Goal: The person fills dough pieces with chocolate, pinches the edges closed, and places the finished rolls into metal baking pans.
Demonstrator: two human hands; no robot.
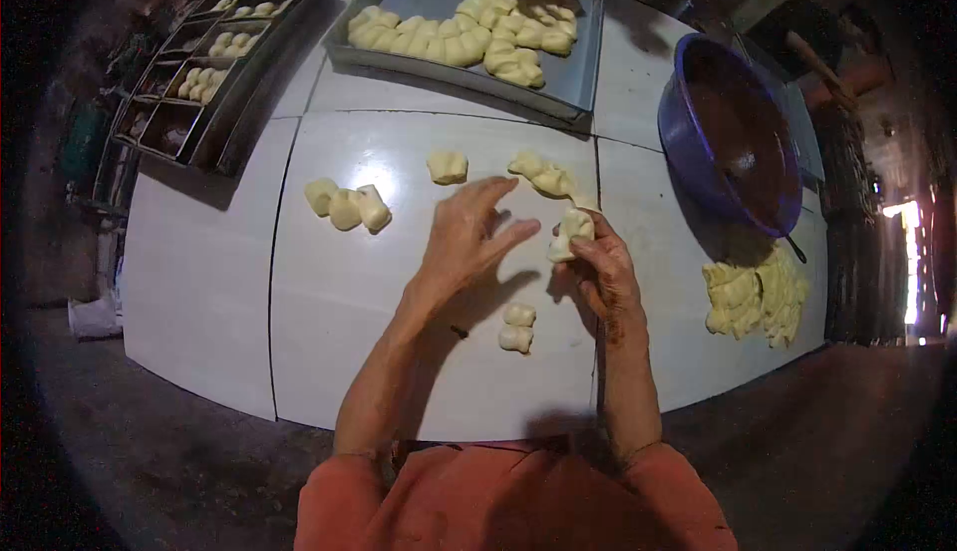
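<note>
My right hand (603,262) grips a piece of pale yellow dough (572,235) between thumb and fingers, above the white tiled table. My left hand (474,227) hovers to its left with fingers apart and nothing in them. Just beyond the hands lies a longer lumpy dough strip (541,173). A single dough lump (448,166) rests past my left fingers. Nearer to me, a small pair of joined dough balls (516,329) sits between my forearms. Three dough pieces (346,209) lie touching one another farther left.
At the back, a metal tray (464,78) holds many dough pieces. A divided dark metal pan (234,122) with dough balls stands at the back left. On the right are a purple basin (688,157) and flattened dough (755,297). The white table (189,302) has tile seams.
</note>
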